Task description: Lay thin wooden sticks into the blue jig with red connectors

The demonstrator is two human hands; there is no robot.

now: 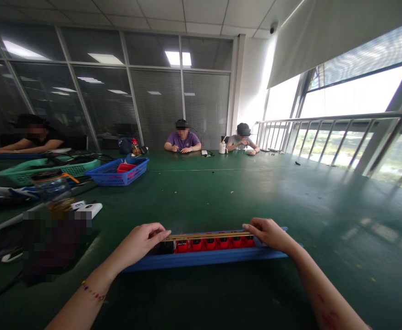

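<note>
A long, low blue tray lies in front of me on the table. Inside it is a row of several red pieces with black parts in them, and a black piece sits at the left end. Thin yellow-brown strips run lengthwise above the row. My left hand pinches their left end between thumb and fingers. Their right end is between the thumb and fingers of my right hand, over the tray's right part. How many strips there are is hard to make out.
On the green table, to the left, are a blue basket, a green basket, a blurred jar and a white object. Several people sit around the far side; a white cup stands near one. A railing lines the right.
</note>
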